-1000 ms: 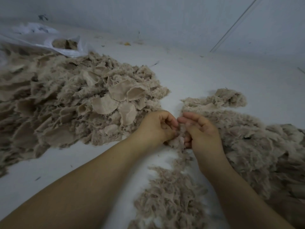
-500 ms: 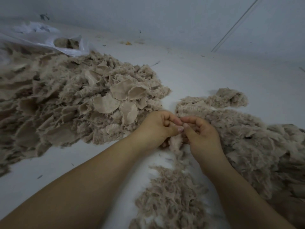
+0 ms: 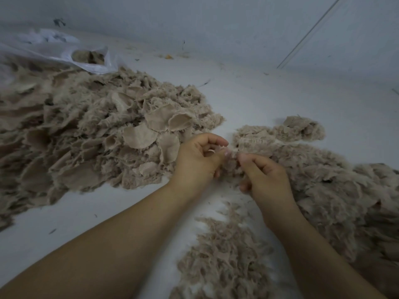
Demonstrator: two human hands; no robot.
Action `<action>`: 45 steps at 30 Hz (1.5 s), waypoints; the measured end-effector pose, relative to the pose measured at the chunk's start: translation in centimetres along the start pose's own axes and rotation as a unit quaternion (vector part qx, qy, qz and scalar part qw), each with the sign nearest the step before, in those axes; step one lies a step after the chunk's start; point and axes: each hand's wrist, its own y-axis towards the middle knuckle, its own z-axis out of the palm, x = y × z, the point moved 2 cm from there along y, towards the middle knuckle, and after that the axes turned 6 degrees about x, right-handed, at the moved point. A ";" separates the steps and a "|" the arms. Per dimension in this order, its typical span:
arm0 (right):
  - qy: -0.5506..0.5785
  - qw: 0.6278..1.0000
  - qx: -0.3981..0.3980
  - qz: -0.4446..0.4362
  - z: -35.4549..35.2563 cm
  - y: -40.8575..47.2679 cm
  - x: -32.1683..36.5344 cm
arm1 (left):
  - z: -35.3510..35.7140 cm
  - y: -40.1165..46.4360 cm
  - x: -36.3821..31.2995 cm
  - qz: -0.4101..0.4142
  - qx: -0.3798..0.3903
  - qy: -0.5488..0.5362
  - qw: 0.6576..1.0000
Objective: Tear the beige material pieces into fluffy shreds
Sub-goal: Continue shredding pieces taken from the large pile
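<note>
A small fuzzy beige material piece is pinched between the curled fingers of the left hand and right hand, above the white counter.

pieces pile left, shreds right, bag behind

One head-worn wide-angle camera gave the only view. It looked forward and steeply down from close above the person's two forearms, which entered from the bottom edge, onto the pale white worktop. It faced a grey-white wall across the top. Edges of the picture bent outward.
</note>
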 end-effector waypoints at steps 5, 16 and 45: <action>-0.034 0.999 -0.006 -0.026 0.3 -0.1 0.3 | 0.1 0.0 -0.2 0.014 0.002 -0.023 1.000; 0.082 0.996 0.012 -0.017 0.4 -0.8 1.4 | 0.0 0.3 0.5 -0.092 0.122 0.044 0.987; 0.095 0.995 0.037 -0.020 0.1 -0.4 1.2 | -0.3 0.6 0.9 -0.136 0.163 0.022 0.977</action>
